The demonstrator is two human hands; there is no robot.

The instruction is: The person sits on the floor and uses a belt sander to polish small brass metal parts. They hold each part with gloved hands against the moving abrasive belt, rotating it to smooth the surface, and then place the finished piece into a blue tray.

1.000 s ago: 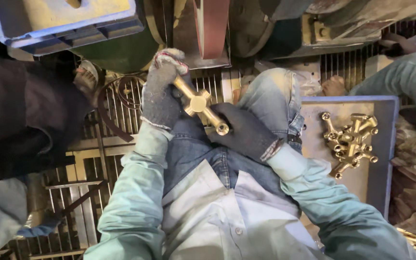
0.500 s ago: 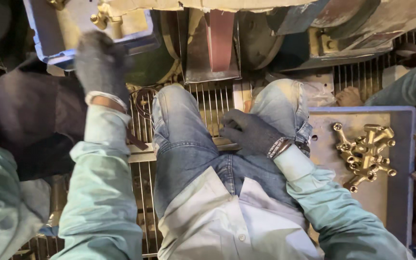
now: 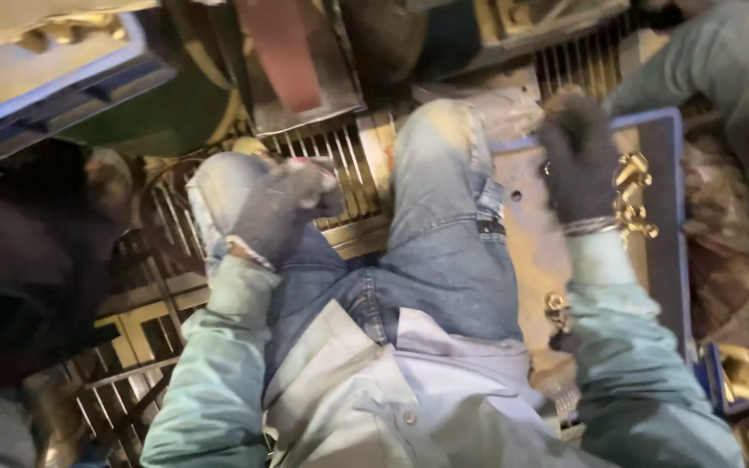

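Note:
My left hand (image 3: 283, 212), in a grey glove, lies flat on my left knee and holds nothing. My right hand (image 3: 578, 160), in a dark glove, is stretched out over the blue tray (image 3: 671, 269) at my right side. Its fingers are spread, just left of a pile of brass fittings (image 3: 636, 195) and touching its edge. The picture is blurred and nothing shows in its grip. One more brass fitting (image 3: 555, 305) lies in the tray beside my right forearm. I sit in blue jeans and a pale green jacket.
A second blue tray (image 3: 54, 82) holding brass parts (image 3: 88, 30) sits at the top left. A machine with a reddish belt (image 3: 279, 52) stands ahead of my knees over a metal grate floor (image 3: 340, 165). Another person's leg (image 3: 726, 69) is at the top right.
The brass cross fitting that both hands held went to the top-left tray with my left hand. That hand has come back down to my knee. My right hand moved from my thigh to the right tray.

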